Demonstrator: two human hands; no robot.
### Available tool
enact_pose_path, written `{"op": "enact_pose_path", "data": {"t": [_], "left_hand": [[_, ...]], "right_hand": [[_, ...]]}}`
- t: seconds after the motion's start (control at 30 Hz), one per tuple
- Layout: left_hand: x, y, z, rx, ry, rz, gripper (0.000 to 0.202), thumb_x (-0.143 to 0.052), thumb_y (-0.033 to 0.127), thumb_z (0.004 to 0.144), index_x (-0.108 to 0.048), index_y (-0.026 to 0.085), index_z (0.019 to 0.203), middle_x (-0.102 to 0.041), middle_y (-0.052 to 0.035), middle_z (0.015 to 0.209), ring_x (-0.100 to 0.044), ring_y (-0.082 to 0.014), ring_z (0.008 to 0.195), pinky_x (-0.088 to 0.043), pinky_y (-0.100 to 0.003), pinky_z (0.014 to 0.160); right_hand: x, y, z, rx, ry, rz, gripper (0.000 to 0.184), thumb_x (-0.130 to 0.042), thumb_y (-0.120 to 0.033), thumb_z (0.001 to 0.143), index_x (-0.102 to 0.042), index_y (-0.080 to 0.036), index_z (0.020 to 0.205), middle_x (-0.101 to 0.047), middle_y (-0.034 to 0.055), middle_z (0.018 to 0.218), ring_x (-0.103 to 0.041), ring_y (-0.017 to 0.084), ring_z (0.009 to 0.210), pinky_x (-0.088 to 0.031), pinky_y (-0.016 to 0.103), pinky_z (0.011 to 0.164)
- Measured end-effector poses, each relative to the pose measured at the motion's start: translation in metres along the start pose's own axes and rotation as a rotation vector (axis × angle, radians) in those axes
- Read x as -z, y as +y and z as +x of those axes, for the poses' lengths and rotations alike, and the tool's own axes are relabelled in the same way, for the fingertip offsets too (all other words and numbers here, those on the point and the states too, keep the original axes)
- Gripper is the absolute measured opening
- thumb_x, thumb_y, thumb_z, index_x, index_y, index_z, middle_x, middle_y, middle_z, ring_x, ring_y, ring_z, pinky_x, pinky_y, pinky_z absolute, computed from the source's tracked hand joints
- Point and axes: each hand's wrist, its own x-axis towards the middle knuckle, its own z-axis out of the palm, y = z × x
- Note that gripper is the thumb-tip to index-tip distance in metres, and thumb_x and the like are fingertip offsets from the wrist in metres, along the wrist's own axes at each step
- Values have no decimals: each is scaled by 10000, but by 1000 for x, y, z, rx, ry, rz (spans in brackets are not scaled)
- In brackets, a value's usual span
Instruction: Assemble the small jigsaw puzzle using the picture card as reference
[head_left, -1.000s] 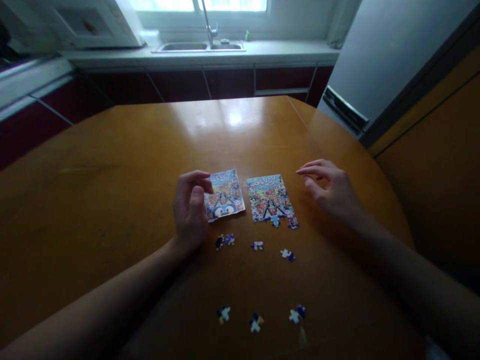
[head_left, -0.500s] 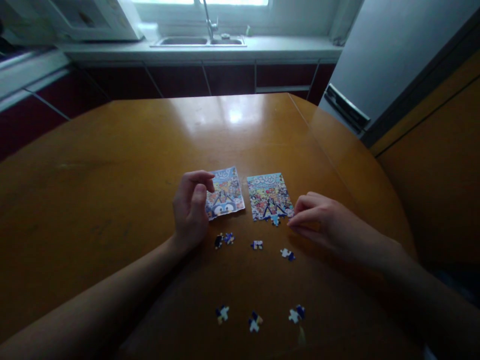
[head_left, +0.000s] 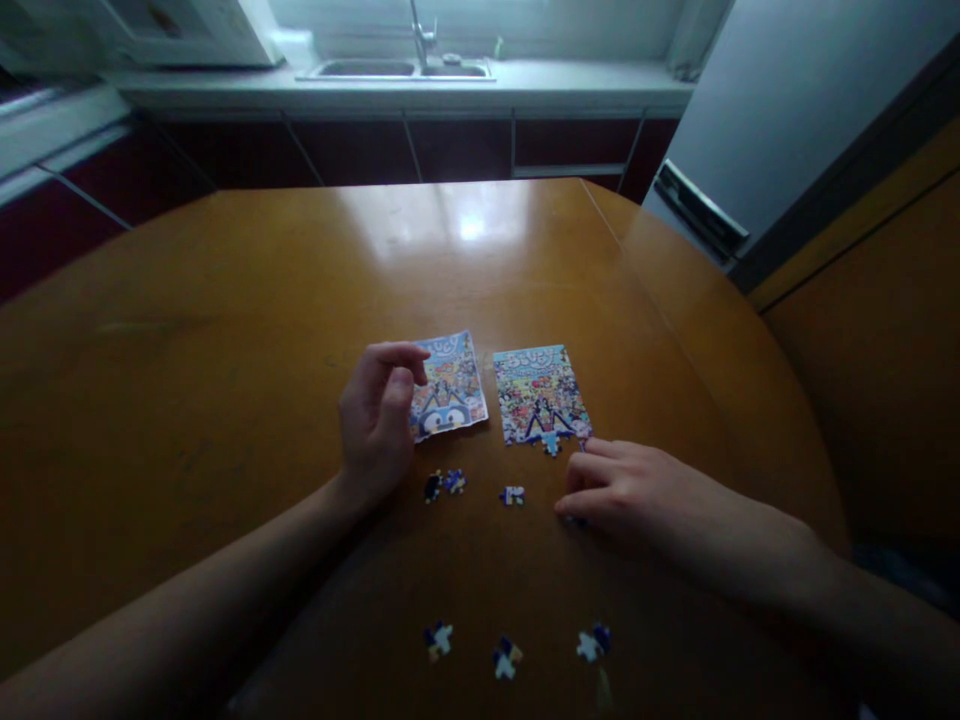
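My left hand (head_left: 375,415) is beside the printed picture sheet (head_left: 448,395) and covers its left edge. Its fingers are loosely curled, with thumb and index finger apart and nothing between them. To the right lies a partly assembled jigsaw puzzle (head_left: 541,393) with a similar picture and a jagged lower edge. Below its bottom right corner, my right hand (head_left: 619,490) has its fingers down on a loose puzzle piece (head_left: 575,520), mostly hidden beneath them. Nearby are a white and purple piece (head_left: 513,495), a blue piece (head_left: 455,481) and a dark piece (head_left: 433,486).
Nearer to me lie three more loose pieces: a left one (head_left: 439,640), a middle one (head_left: 507,657) and a right one (head_left: 594,643). All rest on the wooden table (head_left: 315,280). Beyond it are a counter with a sink (head_left: 367,70) and a fridge (head_left: 787,110).
My right hand has moved down and slightly left, from the puzzle's bottom right corner onto the loose piece below. My left hand has hardly moved. The view has shifted slightly.
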Motion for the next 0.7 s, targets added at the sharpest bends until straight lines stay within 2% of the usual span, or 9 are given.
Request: {"op": "enact_pose_path", "data": {"t": [0.13, 0.37, 0.5, 0.6, 0.7], "left_hand": [[0, 2, 1, -1, 2, 15, 157, -515, 298, 936, -658, 233, 932, -576, -20, 752, -561, -169, 701, -483, -320, 641], [1, 1, 0, 9, -20, 22, 156, -514, 293, 937, -663, 246, 944, -582, -24, 766, -566, -181, 722, -490, -328, 652], [1, 0, 0, 10, -20, 21, 163, -510, 278, 941, -668, 239, 940, -581, -20, 764, -566, -171, 721, -486, -319, 655], [1, 0, -1, 3, -25, 21, 170, -504, 274, 945, -670, 238, 942, -582, -16, 764, -566, -167, 723, -485, -318, 659], [1, -2, -1, 5, -29, 17, 173, -501, 275, 952, -670, 236, 949, -580, -17, 762, -561, -167, 721, -481, -320, 659]], "right_hand": [[1, 1, -1, -15, 13, 0, 188, -553, -179, 972, -726, -251, 967, -662, 52, 939, -582, 194, 905, -482, 336, 859], [4, 1, 3, -16, -63, -3, 211, -510, -175, 1001, -705, -222, 938, -646, 56, 983, -562, 186, 940, -463, 319, 847], [3, 0, 2, -27, -4, -1, 190, -554, -150, 969, -711, -246, 1018, -658, 54, 978, -580, 192, 946, -472, 320, 843], [1, -2, 0, -93, 41, -37, 140, -577, -182, 949, -707, -233, 934, -666, 58, 924, -598, 203, 904, -496, 331, 829], [0, -3, -1, -109, 8, -77, 89, -612, -230, 925, -684, -217, 875, -667, 64, 922, -603, 211, 916, -504, 348, 855]]}}
